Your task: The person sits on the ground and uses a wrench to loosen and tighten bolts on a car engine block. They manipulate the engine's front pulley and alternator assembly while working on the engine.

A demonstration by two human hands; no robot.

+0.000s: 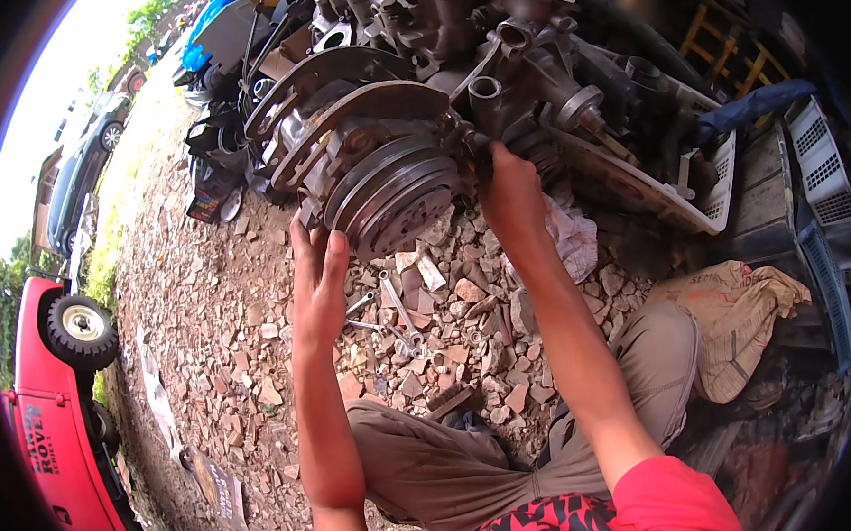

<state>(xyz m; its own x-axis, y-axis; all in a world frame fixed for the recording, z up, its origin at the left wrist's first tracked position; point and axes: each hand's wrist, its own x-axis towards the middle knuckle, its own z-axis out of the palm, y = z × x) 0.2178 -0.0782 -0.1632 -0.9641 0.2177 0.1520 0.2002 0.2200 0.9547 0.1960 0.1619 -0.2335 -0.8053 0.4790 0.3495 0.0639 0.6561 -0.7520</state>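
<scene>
A greasy engine (343, 127) fills the upper middle, with a grooved crank pulley (399, 195) facing down toward me. My left hand (318, 270) is at the pulley's left, thumb apart from the fingers, gripping a small metal edge of the engine. On the pulley's right side, my right hand (512, 190) has its fingers closed round a dark engine part, mostly hidden by the hand. Below the pulley, a combination spanner (398, 303) lies on the rubble, with another spanner (363, 323) beside it.
More metal engine parts (541, 80) crowd the upper right, by a white plastic crate (717, 196). A tan sack (731, 314) lies at my right knee. Broken stones (249, 359) cover the ground. A red off-road vehicle (57, 414) and a dark car (84, 166) stand left.
</scene>
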